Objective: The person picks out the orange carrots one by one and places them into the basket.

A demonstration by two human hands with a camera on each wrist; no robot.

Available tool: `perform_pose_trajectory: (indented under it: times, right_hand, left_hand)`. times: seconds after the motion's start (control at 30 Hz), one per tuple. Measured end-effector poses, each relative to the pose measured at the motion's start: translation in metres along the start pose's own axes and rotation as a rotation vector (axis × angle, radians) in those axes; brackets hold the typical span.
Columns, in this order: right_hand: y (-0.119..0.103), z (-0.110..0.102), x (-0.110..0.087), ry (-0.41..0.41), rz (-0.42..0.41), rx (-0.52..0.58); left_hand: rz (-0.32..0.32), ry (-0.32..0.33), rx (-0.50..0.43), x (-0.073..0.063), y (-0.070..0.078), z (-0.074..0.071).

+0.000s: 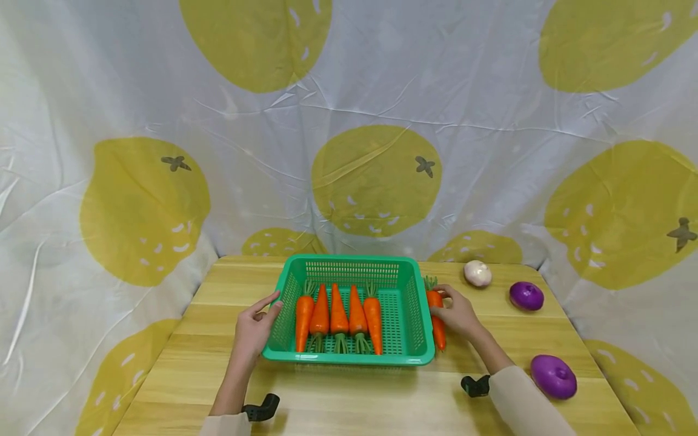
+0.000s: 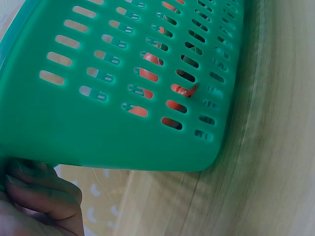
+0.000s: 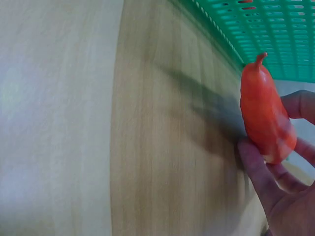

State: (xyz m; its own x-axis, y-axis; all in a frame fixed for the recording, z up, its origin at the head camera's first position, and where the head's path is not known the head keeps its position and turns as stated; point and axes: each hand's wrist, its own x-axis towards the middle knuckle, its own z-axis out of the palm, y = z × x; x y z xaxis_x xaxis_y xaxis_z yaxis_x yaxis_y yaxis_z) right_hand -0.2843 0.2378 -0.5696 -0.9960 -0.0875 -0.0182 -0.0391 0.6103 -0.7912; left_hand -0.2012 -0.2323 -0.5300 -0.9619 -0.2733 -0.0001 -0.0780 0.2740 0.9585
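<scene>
A green plastic basket (image 1: 349,360) stands on the table with several orange carrots (image 1: 339,312) laid side by side in it, some tops pointing away and some toward me. At its left rim my left hand (image 1: 254,330) grips the edge between thumb and fingers; the left wrist view shows the curled fingers (image 2: 47,191) under the rim. Just outside the right wall, my right hand (image 1: 457,310) pinches another carrot (image 1: 438,330), its green top pointing away. In the right wrist view this carrot (image 3: 263,110) sits between thumb and fingers, tip near the basket.
On the right side of the wooden table (image 1: 360,399) lie a white garlic bulb (image 1: 477,274) and two purple onions, one farther back (image 1: 526,296) and one nearer (image 1: 554,376). A lemon-printed cloth (image 1: 376,109) hangs behind the table and along its sides.
</scene>
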Motion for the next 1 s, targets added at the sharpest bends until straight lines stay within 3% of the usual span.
perform_pose_trajectory:
  times: [0.43,1.0]
  right_hand:
    - [-0.001,-0.022,-0.014,0.014,0.074,0.236]
    - [-0.03,-0.049,-0.019,0.016,0.01,0.409]
  left_hand:
    - [-0.012,-0.007,-0.004,0.002,0.0,0.0]
    - [-0.029,-0.019,-0.009,0.003,-0.002,-0.001]
